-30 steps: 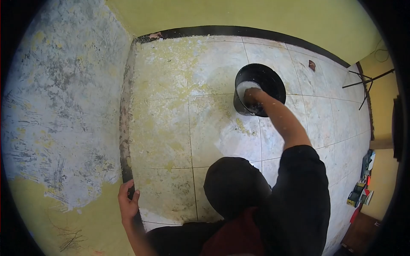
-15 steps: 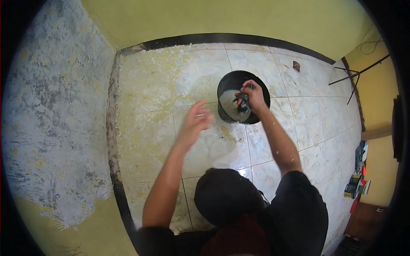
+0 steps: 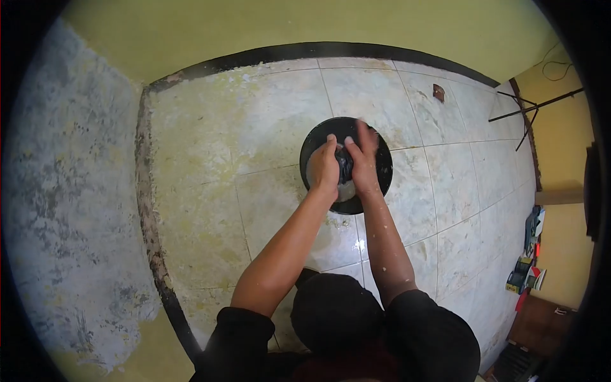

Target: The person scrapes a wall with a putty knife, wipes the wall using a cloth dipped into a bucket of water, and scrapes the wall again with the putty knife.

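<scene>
My left hand (image 3: 325,167) is over the black bucket (image 3: 384,167), curled against the left side of a dark, wet-looking crumpled cloth (image 3: 345,164). Against its other side presses my right hand (image 3: 364,159), with thumb raised and its upper fingers smeared by motion. The cloth is squeezed between both palms, and much of it is hidden by them. Cloudy greyish water (image 3: 347,191) shows inside the bucket below the hands. Pale specks dot my right forearm.
The bucket stands on a tiled floor (image 3: 273,191) with yellowish flakes and dust on the left. A partly scraped wall (image 3: 76,191) rises at left. A brown piece (image 3: 438,93) lies near the back wall. Tripod legs (image 3: 528,114) and several small items (image 3: 525,274) are at right.
My left hand has come from beside the bucket to the cloth. My right hand has shifted left, and both now press the cloth. The view has shifted slightly.
</scene>
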Available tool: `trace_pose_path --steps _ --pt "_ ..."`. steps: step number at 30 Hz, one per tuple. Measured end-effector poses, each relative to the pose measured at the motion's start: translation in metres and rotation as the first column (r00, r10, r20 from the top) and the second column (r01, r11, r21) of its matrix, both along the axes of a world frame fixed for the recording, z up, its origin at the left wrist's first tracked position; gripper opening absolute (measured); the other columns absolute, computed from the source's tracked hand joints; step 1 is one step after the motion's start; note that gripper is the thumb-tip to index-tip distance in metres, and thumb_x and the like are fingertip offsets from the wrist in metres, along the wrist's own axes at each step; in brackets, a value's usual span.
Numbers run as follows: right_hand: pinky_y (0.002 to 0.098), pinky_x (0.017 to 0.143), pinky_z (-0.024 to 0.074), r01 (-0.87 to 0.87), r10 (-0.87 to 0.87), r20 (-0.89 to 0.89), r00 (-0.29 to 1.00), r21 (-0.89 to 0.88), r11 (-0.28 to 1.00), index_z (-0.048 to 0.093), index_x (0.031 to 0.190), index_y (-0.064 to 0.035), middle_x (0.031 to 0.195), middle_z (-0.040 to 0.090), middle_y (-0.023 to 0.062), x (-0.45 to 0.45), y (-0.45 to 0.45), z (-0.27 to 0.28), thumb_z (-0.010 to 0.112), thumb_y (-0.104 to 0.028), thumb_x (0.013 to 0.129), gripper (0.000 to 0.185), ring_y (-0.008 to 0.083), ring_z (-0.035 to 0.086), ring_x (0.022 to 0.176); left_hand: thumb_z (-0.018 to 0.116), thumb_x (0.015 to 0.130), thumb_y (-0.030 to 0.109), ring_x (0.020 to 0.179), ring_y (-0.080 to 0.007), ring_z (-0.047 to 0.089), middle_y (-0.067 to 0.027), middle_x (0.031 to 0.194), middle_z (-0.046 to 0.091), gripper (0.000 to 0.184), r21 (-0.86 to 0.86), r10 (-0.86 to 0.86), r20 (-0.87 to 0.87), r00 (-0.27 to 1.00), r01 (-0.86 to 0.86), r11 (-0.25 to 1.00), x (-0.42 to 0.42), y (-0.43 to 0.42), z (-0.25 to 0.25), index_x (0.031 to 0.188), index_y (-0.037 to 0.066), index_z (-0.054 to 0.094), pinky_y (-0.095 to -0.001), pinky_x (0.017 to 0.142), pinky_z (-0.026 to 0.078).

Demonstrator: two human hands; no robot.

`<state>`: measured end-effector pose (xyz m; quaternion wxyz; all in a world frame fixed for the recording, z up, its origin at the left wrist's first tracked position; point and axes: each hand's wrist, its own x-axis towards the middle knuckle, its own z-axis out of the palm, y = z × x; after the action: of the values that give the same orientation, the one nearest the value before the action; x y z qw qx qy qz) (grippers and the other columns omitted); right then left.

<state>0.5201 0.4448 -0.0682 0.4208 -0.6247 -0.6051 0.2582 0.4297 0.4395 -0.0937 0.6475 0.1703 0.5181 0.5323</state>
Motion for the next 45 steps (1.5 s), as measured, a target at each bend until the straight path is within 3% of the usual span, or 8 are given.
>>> trace_pose_path --steps 1,6,10,16,25,29,33,45 --pt "0.0333 0.112 0.0269 -0.374 0.117 -0.710 0.694 -0.217 0.902 0.037 0.149 -0.0087 0.151 0.036 0.0097 0.005 0.000 0.001 0.046 -0.035 0.102 0.055 0.0211 0.035 0.137 0.055 0.097 0.037 0.080 -0.0123 0.057 -0.0028 0.083 0.059 0.032 -0.039 0.076 0.028 0.997 -0.075 0.996 0.014 0.002 0.002 0.087 0.007 0.062 -0.0295 0.068 0.045" --pt "0.0317 0.107 0.0344 -0.276 -0.171 -0.935 0.310 -0.261 0.925 0.050 0.138 -0.0017 0.133 0.054 0.0106 -0.010 -0.019 -0.010 0.045 -0.034 0.103 0.048 0.0195 0.048 0.125 0.052 0.096 0.039 0.103 -0.0276 0.059 -0.0142 0.109 0.062 0.038 0.058 -0.016 -0.874 0.485 0.137 0.989 0.016 0.007 -0.001 0.116 0.007 0.060 -0.0365 0.091 0.043" --pt "0.0313 0.085 0.0464 -0.017 -0.331 -0.747 0.576 -0.416 0.909 0.064 0.109 0.0034 0.103 0.065 0.0096 -0.005 -0.013 -0.014 0.051 -0.031 0.101 0.037 0.0155 0.059 0.095 0.048 0.094 0.055 0.124 -0.0380 0.050 -0.0202 0.131 0.055 0.064 0.151 -0.105 -0.529 0.842 0.215 0.965 0.025 0.021 -0.022 0.141 0.012 0.047 -0.0527 0.104 0.034" --pt "0.0351 0.071 0.0475 0.125 -0.307 -0.348 0.886 -0.458 0.880 0.065 0.082 0.0080 0.076 0.065 0.0126 -0.010 -0.006 -0.030 0.057 -0.032 0.093 0.042 0.0180 0.059 0.073 0.047 0.094 0.045 0.082 -0.0226 0.062 -0.0097 0.086 0.063 0.040 -0.294 -0.082 0.437 0.896 0.229 0.928 0.024 0.013 -0.043 0.086 0.010 0.065 -0.0373 0.073 0.051" --pt "0.0410 0.072 0.0489 0.117 -0.204 -0.185 0.961 -0.395 0.911 0.066 0.082 0.0073 0.078 0.067 0.0225 -0.001 -0.008 -0.060 0.054 -0.022 0.087 0.032 0.0281 0.064 0.072 0.042 0.091 0.030 0.083 -0.0254 0.063 -0.0125 0.085 0.063 0.031 -0.439 0.049 0.309 0.950 0.097 0.893 0.021 0.010 -0.029 0.085 0.009 0.064 -0.0407 0.072 0.053" --pt "0.0360 0.089 0.0488 -0.085 0.090 0.044 0.995 -0.107 0.991 0.064 0.104 0.0025 0.109 0.065 0.0214 0.024 -0.016 -0.064 0.052 -0.020 0.090 0.029 0.0289 0.063 0.102 0.051 0.088 0.022 0.083 -0.0203 0.060 -0.0066 0.091 0.062 0.019 0.077 -0.184 0.344 0.921 0.168 0.983 0.039 0.001 -0.048 0.090 0.008 0.063 -0.0352 0.076 0.051" --pt "0.0383 0.093 0.0450 -0.298 0.270 -0.473 0.839 0.016 0.954 0.053 0.113 -0.0021 0.117 0.055 0.0152 -0.006 -0.013 0.006 0.051 -0.017 0.089 0.028 0.0243 0.054 0.109 0.062 0.084 0.011 0.093 -0.0124 0.053 -0.0012 0.098 0.059 0.024 0.344 -0.341 0.394 0.854 0.207 0.916 -0.023 -0.020 0.038 0.108 0.011 0.060 -0.0290 0.079 0.047" --pt "0.0309 0.069 0.0484 -0.943 0.996 -0.095 0.001 -0.333 -0.030 0.043 0.131 -0.0067 0.081 0.061 0.0081 -0.239 -0.119 0.083 0.062 0.006 0.078 0.057 0.0193 0.061 0.079 0.079 0.080 0.025 0.079 -0.0095 0.057 0.0008 0.087 0.063 0.028 0.463 0.575 -0.405 0.711 -0.383 0.800 -0.374 -0.320 0.147 0.095 0.009 0.060 -0.0277 0.066 0.044"
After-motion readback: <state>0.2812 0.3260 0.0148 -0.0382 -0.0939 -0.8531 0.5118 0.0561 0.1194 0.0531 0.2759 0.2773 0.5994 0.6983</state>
